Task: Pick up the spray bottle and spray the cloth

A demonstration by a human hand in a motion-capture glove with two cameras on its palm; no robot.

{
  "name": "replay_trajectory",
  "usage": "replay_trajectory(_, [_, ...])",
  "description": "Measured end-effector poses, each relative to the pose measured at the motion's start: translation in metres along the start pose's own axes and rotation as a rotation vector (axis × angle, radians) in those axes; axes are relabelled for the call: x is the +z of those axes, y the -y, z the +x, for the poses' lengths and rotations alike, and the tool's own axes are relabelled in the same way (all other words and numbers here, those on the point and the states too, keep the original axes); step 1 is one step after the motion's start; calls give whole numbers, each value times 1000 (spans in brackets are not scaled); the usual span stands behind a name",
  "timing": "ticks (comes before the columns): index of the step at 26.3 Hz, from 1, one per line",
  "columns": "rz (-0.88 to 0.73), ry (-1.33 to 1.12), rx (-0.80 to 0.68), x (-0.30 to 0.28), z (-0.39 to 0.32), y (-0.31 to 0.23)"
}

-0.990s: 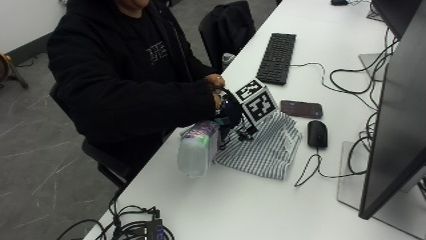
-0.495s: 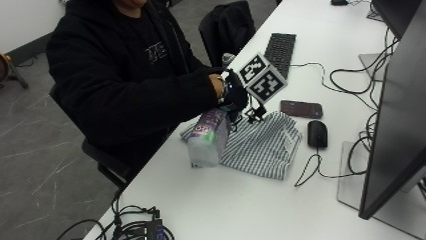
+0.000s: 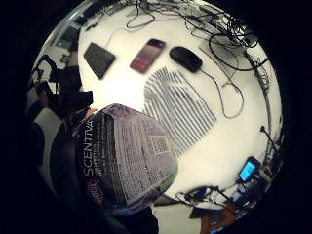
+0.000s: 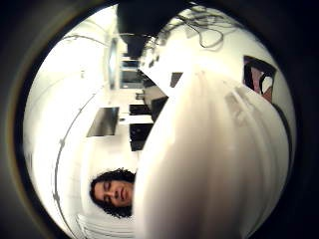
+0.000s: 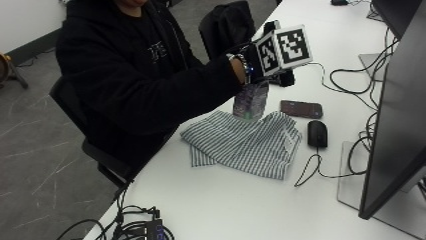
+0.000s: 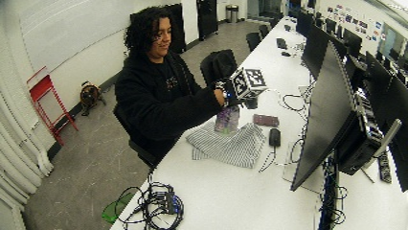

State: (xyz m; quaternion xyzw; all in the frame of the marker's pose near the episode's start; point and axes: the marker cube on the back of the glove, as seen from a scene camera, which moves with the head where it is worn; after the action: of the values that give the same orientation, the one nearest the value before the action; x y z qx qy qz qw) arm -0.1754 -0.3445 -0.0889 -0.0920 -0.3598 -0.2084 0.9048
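Note:
In the outside view my gloved right hand (image 5: 251,64) grips the top of the spray bottle (image 5: 251,100), a clear bottle with a purple label. It hangs upright, its base just above the far edge of the striped cloth (image 5: 243,144). The cloth lies crumpled on the white table (image 5: 219,205). The wide view shows the same: hand (image 6: 227,97), bottle (image 6: 227,120), cloth (image 6: 231,145). In the little finger side palm view the bottle's label (image 3: 122,161) fills the near part, with the cloth (image 3: 179,109) on the table beyond it. The bottle's white upper part (image 4: 214,159) fills the thumb side palm view.
A phone (image 5: 301,108) and a black mouse (image 5: 317,133) lie just past the cloth, and a keyboard (image 3: 99,59) sits farther back. A large monitor (image 5: 399,115) stands at the right with cables around it. A cable bundle (image 5: 136,230) lies at the table's near end.
My hand has lifted the bottle from its tilted spot beside the cloth's near edge. It now hangs upright, higher and farther over the cloth.

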Motion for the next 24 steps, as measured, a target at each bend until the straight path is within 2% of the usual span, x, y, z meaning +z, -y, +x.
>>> replay_trajectory(5, [262, 260, -76, 15, 3, 20])
replay_trajectory(9, [374, 284, -97, 39, 14, 30])
replay_trajectory(17, [431, 393, -104, 78, 26, 38])
replay_trajectory(24, [401, 362, -131, 99, 27, 32])
